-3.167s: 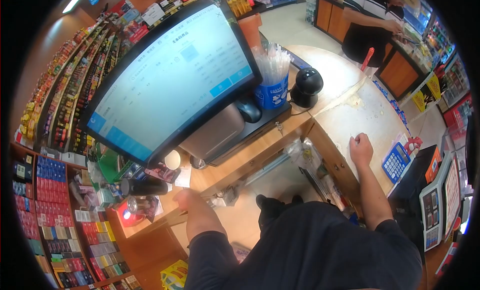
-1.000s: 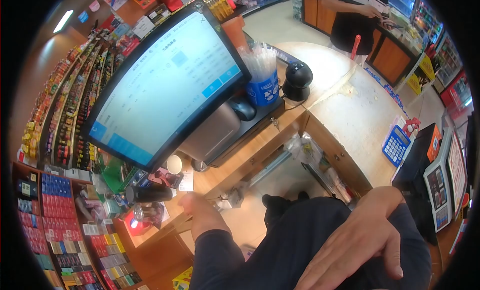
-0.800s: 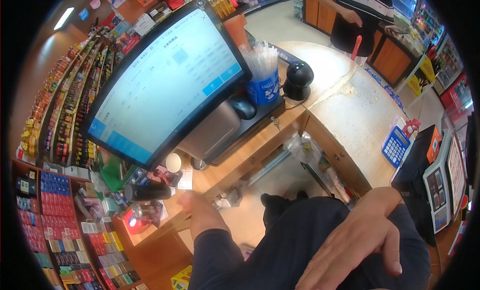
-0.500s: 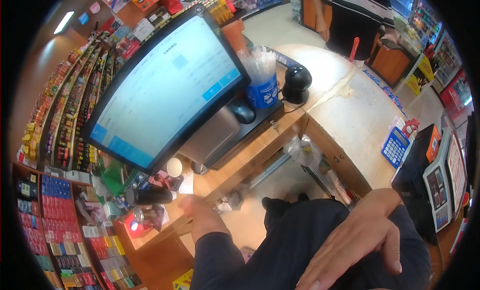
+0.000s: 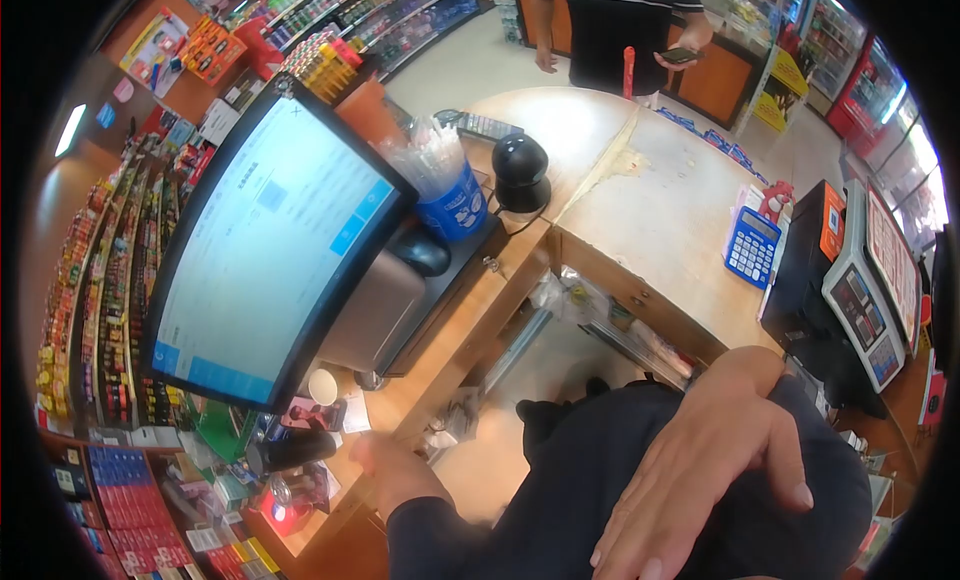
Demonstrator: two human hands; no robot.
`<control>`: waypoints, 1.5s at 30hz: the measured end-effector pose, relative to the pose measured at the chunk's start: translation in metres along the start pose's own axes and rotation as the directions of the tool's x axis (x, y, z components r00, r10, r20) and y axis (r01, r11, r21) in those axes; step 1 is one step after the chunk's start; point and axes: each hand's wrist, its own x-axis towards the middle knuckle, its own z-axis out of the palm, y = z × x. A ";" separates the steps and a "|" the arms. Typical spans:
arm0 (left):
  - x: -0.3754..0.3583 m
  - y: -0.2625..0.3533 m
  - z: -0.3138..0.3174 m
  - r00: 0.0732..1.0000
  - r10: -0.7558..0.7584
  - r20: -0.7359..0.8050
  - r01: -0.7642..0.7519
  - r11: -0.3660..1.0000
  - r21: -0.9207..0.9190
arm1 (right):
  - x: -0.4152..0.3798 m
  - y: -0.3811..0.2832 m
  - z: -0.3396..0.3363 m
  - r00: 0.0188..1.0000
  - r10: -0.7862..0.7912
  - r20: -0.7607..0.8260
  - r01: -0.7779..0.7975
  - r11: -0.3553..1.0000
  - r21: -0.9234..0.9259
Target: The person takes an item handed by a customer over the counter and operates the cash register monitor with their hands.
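Fingers: on the right hand [image 5: 715, 470] the fingers [image 5: 775, 470] lay spread and flat on the person's own dark sleeve [image 5: 600, 480], pinching nothing; the left hand [image 5: 385, 470] rested closed-looking at the near edge of the table [image 5: 455, 350], and how its fingers lay I could not tell.
Nearest thing: a dark bottle [image 5: 295, 448] lay on its side just beside the left hand, near the table's near-left corner.
Around it: a small white cup [image 5: 322, 386] and a paper slip [image 5: 355, 413] stood between the bottle and the touchscreen monitor [image 5: 265, 245].
Farther out: a blue straw tub [image 5: 450, 202], a black scanner [image 5: 521, 170], a blue calculator [image 5: 752, 246].
Risk: a careless sweep of the left hand would likely have rolled the bottle off the edge or tipped the cup onto the slip.
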 end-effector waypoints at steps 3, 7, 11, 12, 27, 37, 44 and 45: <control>-0.014 0.006 -0.012 0.999 -0.031 0.045 0.035 0.994 -0.105 | -0.024 -0.007 -0.002 0.988 0.117 -0.100 -0.123 0.990 -0.063; -0.046 0.009 -0.044 0.947 -0.267 0.176 0.317 0.858 -0.403 | -0.092 0.024 -0.070 0.715 0.011 -0.699 -0.167 0.973 -0.156; -0.063 0.019 -0.058 0.889 -0.385 0.247 0.455 0.689 -0.564 | -0.180 0.046 -0.180 -0.302 -0.269 -0.915 -0.535 0.842 -0.071; -0.065 0.021 -0.061 0.881 -0.400 0.254 0.469 0.662 -0.584 | -0.188 0.048 -0.193 -0.314 -0.343 -0.886 -0.641 0.764 -0.069; -0.060 0.012 -0.062 0.872 -0.434 0.226 0.476 0.646 -0.596 | -0.235 0.071 -0.307 -0.175 -0.575 -0.799 -0.967 0.254 0.030; -0.069 -0.016 -0.078 0.979 0.022 0.203 -0.008 0.998 -0.068 | -0.228 0.069 -0.302 -0.029 -0.684 -0.729 -0.961 0.221 -0.169; -0.112 -0.035 -0.126 0.874 0.409 0.264 -0.480 0.810 0.337 | -0.184 0.058 -0.303 0.007 -0.829 -0.559 -0.989 0.078 -0.128; -0.112 -0.039 -0.124 0.873 0.421 0.245 -0.482 0.820 0.308 | -0.181 0.057 -0.305 -0.002 -0.833 -0.554 -0.994 0.064 -0.093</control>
